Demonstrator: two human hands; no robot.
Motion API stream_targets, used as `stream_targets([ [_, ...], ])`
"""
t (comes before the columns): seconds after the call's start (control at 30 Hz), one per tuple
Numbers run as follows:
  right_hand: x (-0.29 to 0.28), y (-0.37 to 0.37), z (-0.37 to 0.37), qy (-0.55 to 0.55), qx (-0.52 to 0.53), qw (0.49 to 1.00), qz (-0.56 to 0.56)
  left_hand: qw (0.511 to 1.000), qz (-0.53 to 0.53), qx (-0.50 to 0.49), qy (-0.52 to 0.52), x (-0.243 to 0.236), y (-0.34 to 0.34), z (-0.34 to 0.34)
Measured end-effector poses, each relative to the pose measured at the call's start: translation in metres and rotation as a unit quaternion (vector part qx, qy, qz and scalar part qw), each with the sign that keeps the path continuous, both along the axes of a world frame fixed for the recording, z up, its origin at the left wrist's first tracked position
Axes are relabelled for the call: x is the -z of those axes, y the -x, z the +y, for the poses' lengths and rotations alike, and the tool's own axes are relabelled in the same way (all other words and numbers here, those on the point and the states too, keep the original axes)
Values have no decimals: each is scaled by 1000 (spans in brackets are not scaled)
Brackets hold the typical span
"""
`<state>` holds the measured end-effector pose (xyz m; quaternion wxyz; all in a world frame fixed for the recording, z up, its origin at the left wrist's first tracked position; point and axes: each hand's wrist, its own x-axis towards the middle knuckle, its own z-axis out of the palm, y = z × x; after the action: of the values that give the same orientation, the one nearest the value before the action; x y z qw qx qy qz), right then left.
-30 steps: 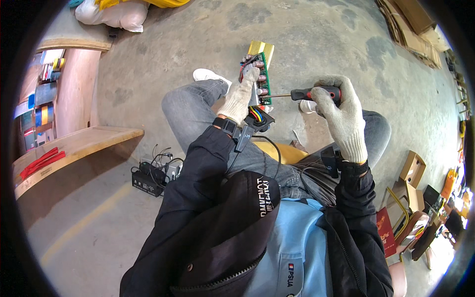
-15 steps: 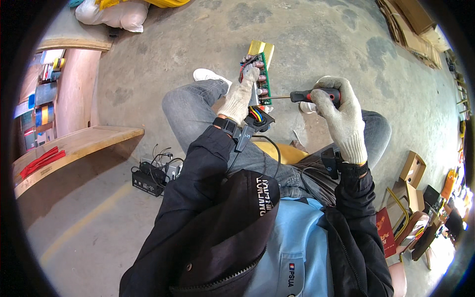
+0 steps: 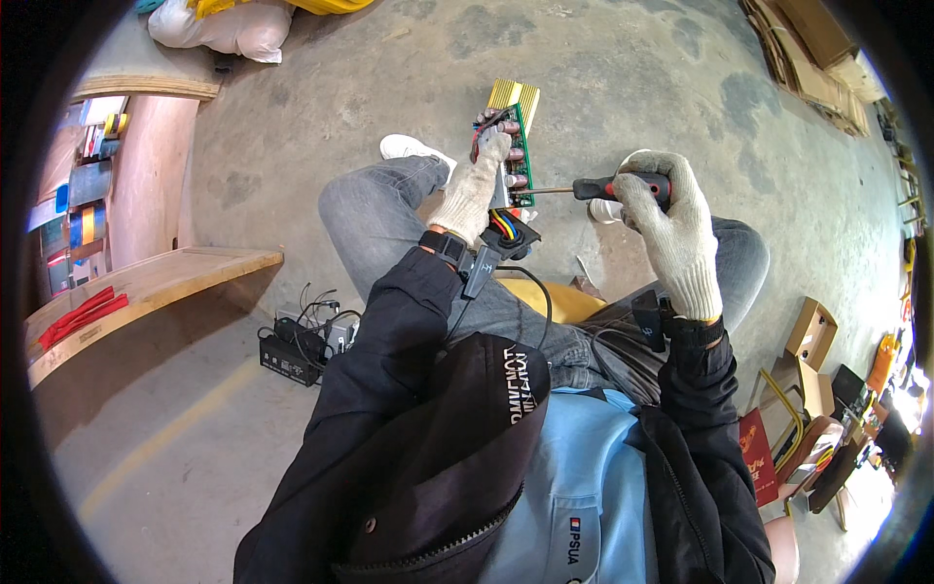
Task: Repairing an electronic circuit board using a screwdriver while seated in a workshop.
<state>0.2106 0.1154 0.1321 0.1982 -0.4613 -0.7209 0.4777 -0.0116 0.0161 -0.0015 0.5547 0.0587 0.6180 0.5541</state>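
My left hand [image 3: 473, 190], in a pale knit glove, is closed around a circuit board [image 3: 527, 161] with a green edge and several round components. A yellow ribbed metal piece [image 3: 526, 102] shows at the board's far end, and coloured wires [image 3: 504, 225] come out at its near end. My right hand [image 3: 673, 224], gloved the same way, grips the black and red handle of a screwdriver [image 3: 595, 189]. The screwdriver lies nearly level, its shaft pointing left to the board's right edge near the lower corner. The exact spot its tip meets is too small to make out.
A low wooden bench [image 3: 185, 282] with a red cloth [image 3: 86, 317] stands at left. Black boxes with cables [image 3: 292, 355] sit on the floor beside my leg. At right are an open cardboard box [image 3: 811, 331] and a chair [image 3: 809, 453]; flattened cardboard [image 3: 808, 68] lies far right.
My right hand and the screwdriver have shifted very slightly to the right. The left hand and the circuit board stay in place.
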Motion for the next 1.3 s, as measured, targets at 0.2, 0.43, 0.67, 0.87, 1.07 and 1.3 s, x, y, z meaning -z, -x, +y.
stream_targets([
  [0.2, -5, 5, 1, 25, 19, 995, -95, 999, -27, -25, -35, 8, 4, -1],
  [0.43, 14, -15, 18, -111, -112, 987, -33, 1000, 11, 9, 16, -4, 0, 0],
  [0.67, 8, -11, 14, -47, -81, 992, -86, 999, 0, -28, 43, 4, 3, 3],
  [0.87, 37, -23, 21, 31, -57, 998, -8, 999, 21, -16, -19, 4, 3, 1],
  [1.07, 15, -16, 14, 112, -40, 992, -36, 999, 30, -24, -13, -1, 3, -1],
  [1.3, 30, -23, 20, 86, -49, 995, -1, 999, 30, -25, -23, -1, 2, 0],
])
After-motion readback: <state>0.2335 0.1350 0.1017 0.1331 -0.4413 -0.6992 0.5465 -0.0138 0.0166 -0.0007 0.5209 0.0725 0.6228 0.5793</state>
